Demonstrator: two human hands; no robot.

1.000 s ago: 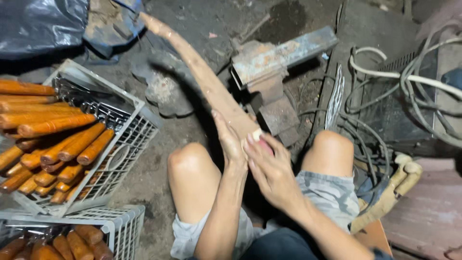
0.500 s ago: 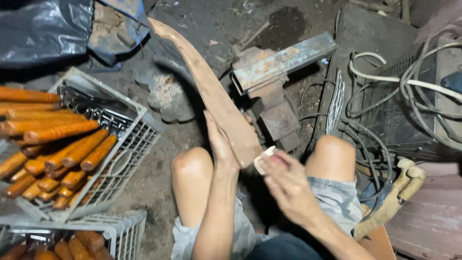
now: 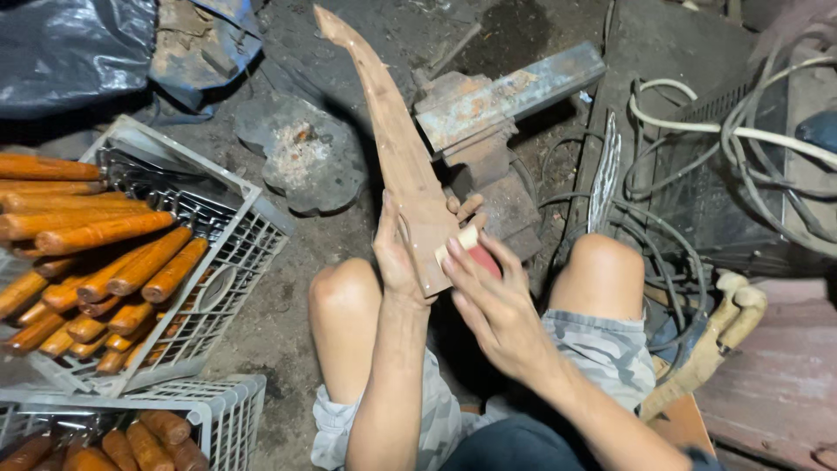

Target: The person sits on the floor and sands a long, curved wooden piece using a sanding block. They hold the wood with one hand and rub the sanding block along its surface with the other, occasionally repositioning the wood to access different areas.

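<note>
A long, curved brown wooden piece (image 3: 397, 148), shaped like a blade or sheath, stands up from between my knees, its pointed tip toward the top of the view. My left hand (image 3: 397, 257) grips its lower end from the left side. My right hand (image 3: 488, 292) presses a small pale and red folded sheet, like sandpaper (image 3: 471, 249), against the lower right edge of the wood. My knees flank both hands.
A grey plastic crate (image 3: 231, 270) of several orange-brown wooden handles sits at left, a second crate (image 3: 218, 406) below it. A rusty metal block with a steel bar (image 3: 501, 96) lies ahead, a flat stone (image 3: 305, 161) beside it. Cables (image 3: 697, 122) and a dark bag (image 3: 70, 48) surround.
The wooden piece has tilted more upright and turned. My right hand has slid up along its lower edge with the sandpaper; my left hand kept its grip.
</note>
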